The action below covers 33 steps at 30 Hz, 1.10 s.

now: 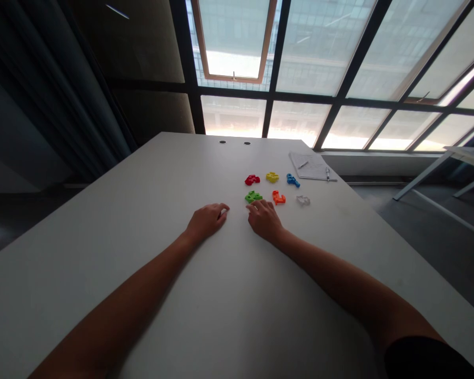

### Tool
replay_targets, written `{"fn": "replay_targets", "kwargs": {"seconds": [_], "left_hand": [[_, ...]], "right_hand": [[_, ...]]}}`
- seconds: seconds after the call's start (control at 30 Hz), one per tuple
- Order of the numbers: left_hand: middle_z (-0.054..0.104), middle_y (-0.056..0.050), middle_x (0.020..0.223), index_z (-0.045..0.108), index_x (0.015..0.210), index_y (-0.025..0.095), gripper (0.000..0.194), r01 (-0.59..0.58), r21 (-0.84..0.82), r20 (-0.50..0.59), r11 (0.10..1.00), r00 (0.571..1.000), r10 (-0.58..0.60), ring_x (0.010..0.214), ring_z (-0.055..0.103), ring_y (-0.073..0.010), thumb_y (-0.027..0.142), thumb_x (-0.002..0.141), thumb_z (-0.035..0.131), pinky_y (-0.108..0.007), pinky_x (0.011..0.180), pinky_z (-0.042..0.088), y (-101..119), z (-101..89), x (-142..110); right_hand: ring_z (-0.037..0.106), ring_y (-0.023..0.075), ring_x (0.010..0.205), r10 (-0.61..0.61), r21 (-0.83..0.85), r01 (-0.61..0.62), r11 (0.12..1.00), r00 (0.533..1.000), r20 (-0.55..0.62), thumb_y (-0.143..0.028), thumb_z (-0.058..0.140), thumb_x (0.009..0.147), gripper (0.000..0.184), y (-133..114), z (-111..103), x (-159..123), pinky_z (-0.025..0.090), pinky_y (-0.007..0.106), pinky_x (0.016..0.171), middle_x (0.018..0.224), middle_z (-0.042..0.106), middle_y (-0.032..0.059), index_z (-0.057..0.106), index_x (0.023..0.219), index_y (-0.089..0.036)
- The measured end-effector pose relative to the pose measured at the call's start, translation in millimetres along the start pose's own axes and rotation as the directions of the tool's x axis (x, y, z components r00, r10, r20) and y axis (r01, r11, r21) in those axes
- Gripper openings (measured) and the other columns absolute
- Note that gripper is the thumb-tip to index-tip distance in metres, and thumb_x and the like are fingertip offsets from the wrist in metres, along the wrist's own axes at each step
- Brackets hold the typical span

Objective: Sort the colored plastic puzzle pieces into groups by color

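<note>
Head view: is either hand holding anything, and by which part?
Nothing is held: the left hand and right hand rest empty on the table, the right fingers beside the green piece.

White tabletop [102, 237], long, angled toward the window wall. Two small round holes [234, 142] near its far edge. Near the far right corner, sheet of handwritten notes [312, 166], slim pen [303, 165] lying on it, second pen [327, 173] near its right edge. Beyond the table, tall window [296, 118] with dark metal frames, pale building blurred behind the glass. Top pane [233, 47] tilted open in a wooden-toned frame. Dark curtain [82, 89] along the left. White ledge [379, 163] under the window. Far right, side table [468, 155] on pale metal legs, above grey floor [438, 226].
</note>
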State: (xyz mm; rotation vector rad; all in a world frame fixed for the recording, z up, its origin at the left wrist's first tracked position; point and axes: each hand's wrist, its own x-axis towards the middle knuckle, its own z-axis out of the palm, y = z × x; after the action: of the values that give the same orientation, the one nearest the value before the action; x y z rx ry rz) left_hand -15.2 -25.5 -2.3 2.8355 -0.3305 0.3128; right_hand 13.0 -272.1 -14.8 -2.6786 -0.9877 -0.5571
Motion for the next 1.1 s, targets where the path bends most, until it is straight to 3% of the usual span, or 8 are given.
{"fn": "replay_targets", "kwargs": {"seconds": [0.1, 0.3, 0.63, 0.83, 0.97, 1.1], "left_hand": [[0.079, -0.005, 0.110, 0.073, 0.123, 0.030, 0.033, -0.001, 0.002, -0.004, 1.000, 1.000, 0.001, 0.101, 0.071, -0.0239, 0.037, 0.102, 0.049, -0.031, 0.080, 0.052, -0.5, 0.7, -0.2], [0.079, -0.004, 0.110, 0.073, 0.122, 0.030, 0.033, -0.001, -0.005, 0.001, 1.000, 1.000, 0.001, 0.101, 0.071, -0.0237, 0.037, 0.102, 0.048, -0.031, 0.077, 0.051, -0.3, 0.6, -0.4], [0.077, -0.004, 0.108, 0.073, 0.115, 0.029, 0.028, 0.013, 0.002, 0.026, 1.000, 1.000, -0.013, 0.093, 0.071, -0.0221, 0.034, 0.100, 0.050, -0.030, 0.073, 0.050, 4.8, -1.0, 7.9], [0.072, -0.008, 0.123, 0.065, 0.121, 0.026, 0.026, -0.077, 0.001, 0.013, 0.997, 0.997, 0.077, 0.109, 0.068, -0.0258, 0.030, 0.096, 0.057, -0.033, 0.084, 0.053, 33.7, 12.9, 42.5], [0.071, -0.013, 0.123, 0.058, 0.124, 0.021, 0.034, 0.009, -0.007, -0.042, 1.000, 0.999, -0.010, 0.111, 0.068, -0.0298, 0.036, 0.094, 0.065, -0.039, 0.092, 0.053, 49.8, 25.0, 71.1], [0.073, -0.014, 0.119, 0.057, 0.122, 0.019, 0.038, 0.074, -0.045, -0.035, 0.996, 0.997, -0.076, 0.110, 0.068, -0.0314, 0.039, 0.092, 0.070, -0.040, 0.093, 0.053, 50.3, 31.8, 89.5]], "right_hand": [[0.063, 0.0283, 0.108, -0.093, 0.106, 0.086, 0.991, 0.994, 0.063, -0.012, 0.056, 0.100, 0.023, -3.7, -13.0, -31.1, 0.050, 0.043, 0.098, 0.113, 0.074, 0.0145, 0.075, 0.112, -0.017], [0.065, 0.0289, 0.118, -0.160, 0.242, 0.147, 0.959, 0.986, 0.034, -0.014, 0.058, 0.100, 0.030, 4.9, -36.7, -83.7, 0.052, 0.048, 0.104, 0.128, 0.073, 0.0143, 0.071, 0.127, -0.019], [0.064, 0.0284, 0.114, -0.138, 0.264, 0.111, 0.958, 0.987, 0.087, -0.015, 0.065, 0.097, 0.023, 9.0, -40.4, -75.6, 0.050, 0.047, 0.101, 0.124, 0.073, 0.0130, 0.072, 0.118, -0.020], [0.063, 0.0276, 0.114, -0.133, 0.272, 0.107, 0.956, 0.988, 0.079, -0.016, 0.067, 0.098, 0.022, 10.2, -38.3, -77.3, 0.049, 0.046, 0.102, 0.123, 0.072, 0.0120, 0.071, 0.118, -0.021], [0.063, 0.0278, 0.115, -0.125, 0.285, 0.102, 0.953, 0.990, 0.063, -0.016, 0.068, 0.098, 0.022, 11.0, -35.2, -77.2, 0.048, 0.046, 0.102, 0.124, 0.072, 0.0113, 0.071, 0.118, -0.022], [0.063, 0.0277, 0.115, -0.117, 0.292, 0.096, 0.952, 0.991, 0.058, -0.017, 0.068, 0.097, 0.022, 11.7, -32.6, -77.1, 0.048, 0.046, 0.103, 0.124, 0.072, 0.0115, 0.072, 0.119, -0.022]]}}
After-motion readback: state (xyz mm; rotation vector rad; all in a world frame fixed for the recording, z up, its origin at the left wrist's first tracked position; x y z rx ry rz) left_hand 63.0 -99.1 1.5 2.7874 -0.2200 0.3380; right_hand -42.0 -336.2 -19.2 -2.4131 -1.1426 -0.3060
